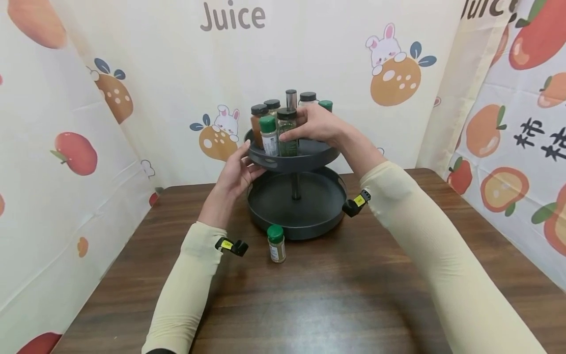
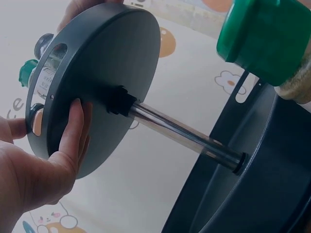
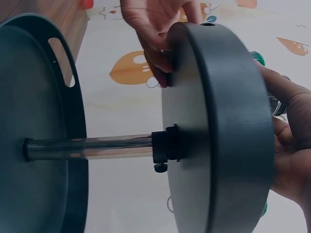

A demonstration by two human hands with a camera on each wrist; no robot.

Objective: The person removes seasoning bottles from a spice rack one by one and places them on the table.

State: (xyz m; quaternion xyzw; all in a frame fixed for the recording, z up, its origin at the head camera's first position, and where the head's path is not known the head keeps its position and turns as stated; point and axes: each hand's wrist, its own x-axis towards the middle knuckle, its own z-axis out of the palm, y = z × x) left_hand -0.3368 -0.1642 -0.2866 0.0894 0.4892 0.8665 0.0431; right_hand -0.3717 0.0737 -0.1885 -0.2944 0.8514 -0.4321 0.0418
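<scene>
Two round trays make up the stand before you: the upper tray [image 1: 309,162] sits above the lower tray [image 1: 283,209] on a post [image 1: 295,186], and the lower one rests on the table [image 1: 336,295]. Your left hand [image 1: 236,172] grips the left side of the upper tray, thumb at the outer wall by a slot and fingers reaching underneath, as your left wrist view shows. Your right hand [image 1: 320,123] holds the herb jar [image 1: 288,143] between thumb and fingers, at the front of the upper tray; you cannot tell whether its base touches the tray floor. Just left of it stands a white-labelled jar [image 1: 268,140] with a green cap, and beside that a brown jar [image 1: 256,128] with a black lid. Behind these you have a silver-topped container [image 1: 291,100] and more lidded jars, partly hidden by your right hand. On the table, just in front of the lower tray, a lone jar [image 1: 276,248] stands upright under its green cap. Your right wrist view shows a small knob [image 3: 160,167] on the collar beneath the upper tray. Pale sleeves [image 1: 424,236] cover your forearms, and a fruit-printed cloth [image 1: 309,49] hangs behind the stand.
</scene>
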